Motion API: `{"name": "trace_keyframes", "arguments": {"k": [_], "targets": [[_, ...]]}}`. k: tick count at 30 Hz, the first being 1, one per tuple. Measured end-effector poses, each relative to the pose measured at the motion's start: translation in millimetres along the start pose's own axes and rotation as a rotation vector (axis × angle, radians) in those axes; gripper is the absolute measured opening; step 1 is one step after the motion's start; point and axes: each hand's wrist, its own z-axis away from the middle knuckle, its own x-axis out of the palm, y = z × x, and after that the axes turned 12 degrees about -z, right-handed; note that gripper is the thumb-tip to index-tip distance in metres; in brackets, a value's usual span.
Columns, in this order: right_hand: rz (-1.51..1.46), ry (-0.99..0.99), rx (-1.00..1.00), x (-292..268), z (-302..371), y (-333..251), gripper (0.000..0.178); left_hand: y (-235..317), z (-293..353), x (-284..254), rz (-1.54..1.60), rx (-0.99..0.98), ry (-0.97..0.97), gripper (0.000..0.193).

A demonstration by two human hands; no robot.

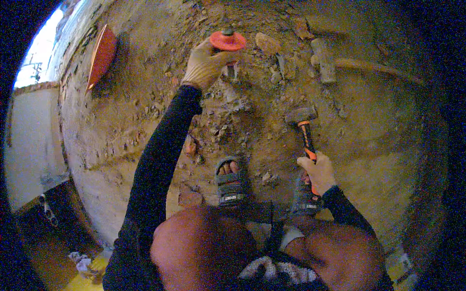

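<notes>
My left grip (206,63) is closing around a chisel (228,41) just below its round red guard, at the far middle of the dirt ground (374,140); I cannot tell whether its tip is touching the stones. My right grip (321,173) is wrapping around the orange-and-black handle of a hammer (305,128), whose dark head is pointing away from me, nearer and to the right of the chisel. A wooden-handled tool (324,60) is lying far right, and an orange pan (103,58) is sitting far left.
</notes>
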Motion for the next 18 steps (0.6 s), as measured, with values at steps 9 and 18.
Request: {"name": "trace_keyframes", "arguments": {"k": [9, 18], "targets": [[-0.168, -0.043, -0.001, -1.5, -7.3, 16.2, 0.023, -16.4, 6.6, 3.9, -0.293, 0.027, 0.052, 0.051], [0.161, -0.021, -0.181, -15.9, 3.4, -23.7, 0.034, -5.5, 12.7, 20.3, -0.571, 0.325, 0.214, 0.04]]}}
